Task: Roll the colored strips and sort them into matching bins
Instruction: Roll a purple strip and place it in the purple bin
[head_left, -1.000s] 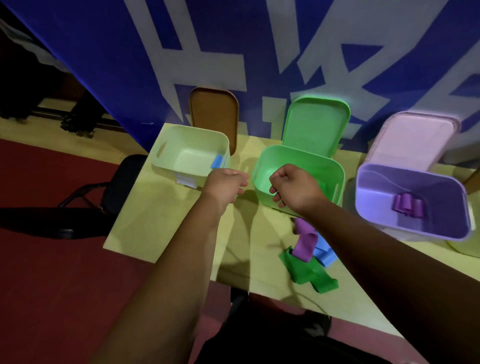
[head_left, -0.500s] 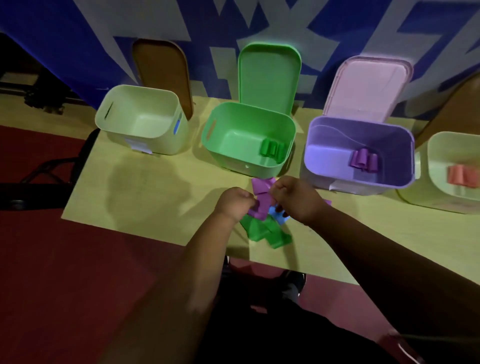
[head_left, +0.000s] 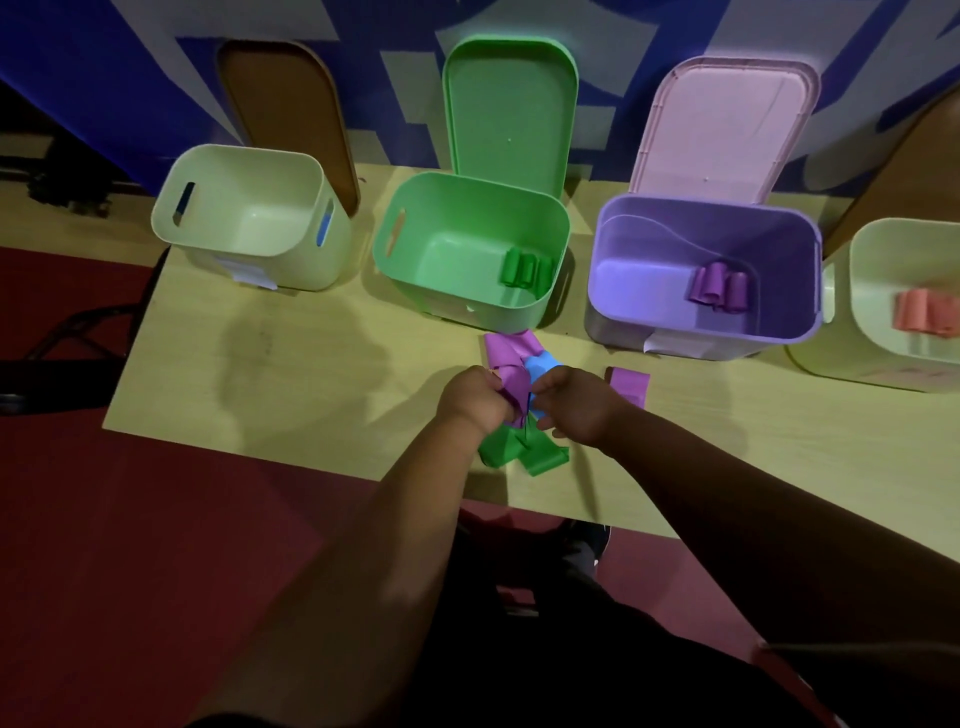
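My left hand (head_left: 475, 397) and my right hand (head_left: 574, 402) meet over a small pile of strips near the table's front edge. Both pinch a purple strip (head_left: 511, 364) that curls up between them. A blue strip (head_left: 540, 366) shows just behind my right fingers, and green strips (head_left: 519, 449) lie under my wrists. Another purple piece (head_left: 629, 383) lies to the right. The green bin (head_left: 470, 249) holds green rolls (head_left: 525, 267), the purple bin (head_left: 706, 270) purple rolls (head_left: 719, 286).
A pale bin (head_left: 249, 215) with a blue tag stands at the left. At the right edge another pale bin (head_left: 904, 301) holds salmon rolls (head_left: 922, 319). Lids lean upright against the blue wall behind the bins. The yellow table (head_left: 291, 374) ends just below my wrists.
My hands have come back from the bins to the pile and taken hold of the purple strip. The camera has tilted down and right, bringing the purple and far right bins into view.
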